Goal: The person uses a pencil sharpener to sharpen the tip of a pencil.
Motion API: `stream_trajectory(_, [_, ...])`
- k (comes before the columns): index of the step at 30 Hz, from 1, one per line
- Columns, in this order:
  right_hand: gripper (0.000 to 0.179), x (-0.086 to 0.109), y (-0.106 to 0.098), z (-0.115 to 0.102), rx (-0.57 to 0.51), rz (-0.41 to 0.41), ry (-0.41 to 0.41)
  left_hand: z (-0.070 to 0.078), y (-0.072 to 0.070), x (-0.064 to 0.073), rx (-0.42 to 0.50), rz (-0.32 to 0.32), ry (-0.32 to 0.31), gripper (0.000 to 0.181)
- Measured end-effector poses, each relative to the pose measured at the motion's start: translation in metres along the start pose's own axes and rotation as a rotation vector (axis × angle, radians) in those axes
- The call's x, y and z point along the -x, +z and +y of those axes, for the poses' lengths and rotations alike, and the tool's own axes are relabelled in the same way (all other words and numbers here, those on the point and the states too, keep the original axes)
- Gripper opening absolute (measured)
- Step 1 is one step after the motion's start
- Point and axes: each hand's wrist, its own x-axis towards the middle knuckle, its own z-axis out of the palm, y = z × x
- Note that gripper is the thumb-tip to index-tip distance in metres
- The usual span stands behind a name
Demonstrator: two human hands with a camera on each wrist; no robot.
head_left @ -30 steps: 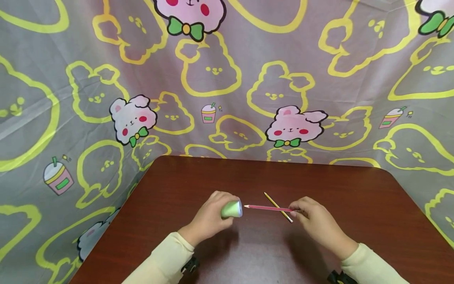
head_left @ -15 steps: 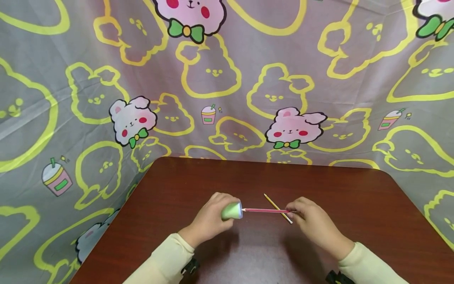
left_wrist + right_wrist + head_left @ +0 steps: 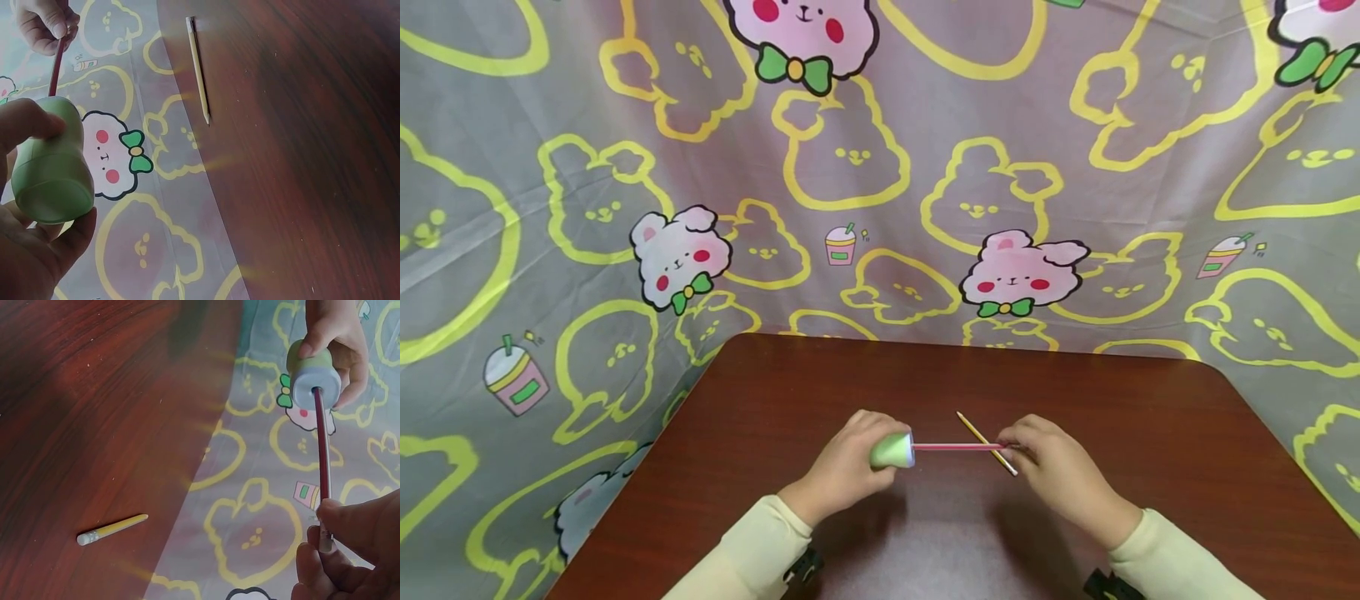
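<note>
My left hand (image 3: 846,467) grips a green pencil sharpener (image 3: 890,450), held sideways above the table. Its pale blue end, with a hole in it, shows in the right wrist view, where the tip of a red pencil (image 3: 323,450) sits inside that hole and is hidden. Near its eraser end, my right hand (image 3: 1063,475) pinches the pencil between thumb and fingers. In the left wrist view the sharpener's body (image 3: 53,165) narrows at the middle, with my thumb across it. A yellow pencil (image 3: 970,427) lies on the table behind the red one.
The dark brown wooden table (image 3: 820,367) has rounded far corners. A grey cloth (image 3: 910,167) printed with yellow outlines and pink bunnies hangs around its back and sides.
My right hand has moved left with the red pencil. Its tip, at first apart from the sharpener, has gone into the hole. The left hand has stayed nearly still.
</note>
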Motion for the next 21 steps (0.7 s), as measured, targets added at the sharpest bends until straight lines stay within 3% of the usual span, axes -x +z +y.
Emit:
stream_trajectory(5, [0.020, -0.0014, 0.0024, -0.0027, 0.020, 0.039, -0.050, 0.0010, 0.0008, -0.0001, 0.005, -0.003, 0.003, 0.048])
stream_trajectory(21, [0.023, -0.0039, 0.0083, -0.0084, 0.058, 0.063, -0.083, 0.0003, 0.0015, 0.0020, -0.005, -0.020, -0.003, 0.048])
